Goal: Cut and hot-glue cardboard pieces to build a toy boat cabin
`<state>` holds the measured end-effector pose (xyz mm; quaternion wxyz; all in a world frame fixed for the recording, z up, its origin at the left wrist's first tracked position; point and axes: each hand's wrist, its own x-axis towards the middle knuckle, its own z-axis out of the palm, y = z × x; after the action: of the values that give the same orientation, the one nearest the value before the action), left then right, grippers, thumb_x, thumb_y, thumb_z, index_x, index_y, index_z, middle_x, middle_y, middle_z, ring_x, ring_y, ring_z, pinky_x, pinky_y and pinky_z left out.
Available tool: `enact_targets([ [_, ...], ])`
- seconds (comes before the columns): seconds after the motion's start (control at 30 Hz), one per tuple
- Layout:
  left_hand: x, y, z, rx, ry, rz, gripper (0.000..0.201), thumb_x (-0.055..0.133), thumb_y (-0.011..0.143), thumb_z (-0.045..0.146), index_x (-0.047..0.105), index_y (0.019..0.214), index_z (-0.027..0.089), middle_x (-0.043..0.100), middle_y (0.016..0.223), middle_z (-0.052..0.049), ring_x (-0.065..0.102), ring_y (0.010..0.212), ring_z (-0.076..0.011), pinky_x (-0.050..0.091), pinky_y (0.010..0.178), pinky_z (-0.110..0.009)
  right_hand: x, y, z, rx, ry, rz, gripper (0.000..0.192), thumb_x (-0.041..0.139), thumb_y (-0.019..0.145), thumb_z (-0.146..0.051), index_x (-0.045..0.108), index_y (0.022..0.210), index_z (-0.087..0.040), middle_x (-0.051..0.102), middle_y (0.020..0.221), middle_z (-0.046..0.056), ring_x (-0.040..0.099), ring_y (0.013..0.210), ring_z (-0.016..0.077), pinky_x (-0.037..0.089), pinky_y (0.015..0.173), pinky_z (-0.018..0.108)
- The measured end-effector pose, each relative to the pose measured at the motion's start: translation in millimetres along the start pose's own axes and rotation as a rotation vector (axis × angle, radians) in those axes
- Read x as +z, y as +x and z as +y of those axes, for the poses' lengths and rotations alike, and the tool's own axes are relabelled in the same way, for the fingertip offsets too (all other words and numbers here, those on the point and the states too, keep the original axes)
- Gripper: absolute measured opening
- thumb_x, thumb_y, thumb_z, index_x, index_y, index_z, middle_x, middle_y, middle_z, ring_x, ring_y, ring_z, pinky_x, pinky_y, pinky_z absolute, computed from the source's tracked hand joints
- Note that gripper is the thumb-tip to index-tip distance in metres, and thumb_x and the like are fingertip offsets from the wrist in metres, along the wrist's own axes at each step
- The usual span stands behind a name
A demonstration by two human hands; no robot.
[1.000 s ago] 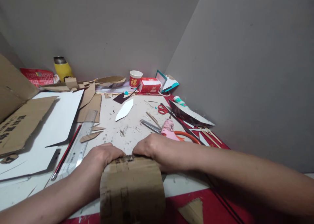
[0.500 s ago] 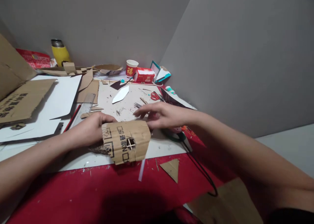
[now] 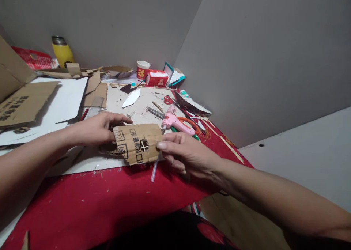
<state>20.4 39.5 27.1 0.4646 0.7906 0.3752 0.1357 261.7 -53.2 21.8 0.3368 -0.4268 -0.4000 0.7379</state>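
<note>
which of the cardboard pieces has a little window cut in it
The curved cardboard piece held between the left hand and right hand: it has a small cross-barred window. The flat printed cardboard sheet at far left shows no cutout.

1. The left hand (image 3: 100, 127) is reaching in from the left, forearm bare, fingers extended and slightly curled.
2. The right hand (image 3: 186, 155) is coming from the lower right, thumb forward, apparently pinching, fingers tucked underneath.

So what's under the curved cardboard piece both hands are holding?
A translucent glue stick pokes out below the cardboard piece, over the red cloth. Left hand and right hand grip it; the rest is hidden.
</note>
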Motion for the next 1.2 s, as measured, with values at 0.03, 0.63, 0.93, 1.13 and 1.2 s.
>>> enact_targets([
  [0.03,-2.8,-3,3,-0.005,-0.010,0.007,0.058,0.058,0.065,0.014,0.059,0.123,0.021,0.070,0.120,-0.009,0.067,0.103,-0.0259,0.056,0.081,-0.035,1,4,-1,-0.011,0.024,-0.017,0.030,0.079,0.071,-0.033,0.058,0.062,-0.015,0.054,0.044,-0.007,0.037,0.027,0.0012,0.027,0.026,0.011],
  [0.63,60.5,-65,2,0.445,0.868,0.526,0.014,0.050,0.092,0.016,0.062,0.086,0.017,0.068,0.083,-0.007,0.056,0.083,-0.0256,0.044,0.072,-0.039,-1,22,-19,-0.007,0.137,-0.136,0.031,0.082,0.068,-0.031,0.057,0.065,-0.013,0.063,0.049,-0.005,0.042,0.027,0.0013,0.027,0.025,0.010],
  [0.93,56.9,-53,-2,0.528,0.748,0.452,0.030,0.038,0.097,0.013,0.060,0.079,0.019,0.065,0.072,-0.002,0.050,0.072,-0.0213,0.032,0.065,-0.034,-13,36,-16,-0.013,0.052,-0.138,0.025,0.079,0.072,-0.032,0.063,0.079,-0.015,0.060,0.043,-0.007,0.039,0.025,0.0021,0.027,0.027,0.011],
  [1.13,55.1,-53,-14,0.536,0.714,0.422,0.026,0.039,0.094,0.009,0.061,0.103,0.018,0.067,0.081,-0.004,0.052,0.077,-0.0220,0.034,0.071,-0.036,-14,44,-10,-0.026,-0.005,-0.053,0.035,0.081,0.070,-0.039,0.062,0.088,-0.016,0.064,0.047,-0.005,0.047,0.027,0.0055,0.036,0.027,0.011],
  [1.2,55.1,-53,-17,0.546,0.702,0.418,0.027,0.040,0.094,0.008,0.060,0.109,0.019,0.069,0.086,-0.005,0.053,0.082,-0.0228,0.035,0.073,-0.037,-14,44,-8,-0.029,-0.040,-0.026,0.036,0.079,0.071,-0.042,0.061,0.089,-0.016,0.064,0.048,-0.005,0.050,0.028,0.0069,0.038,0.027,0.012],
])
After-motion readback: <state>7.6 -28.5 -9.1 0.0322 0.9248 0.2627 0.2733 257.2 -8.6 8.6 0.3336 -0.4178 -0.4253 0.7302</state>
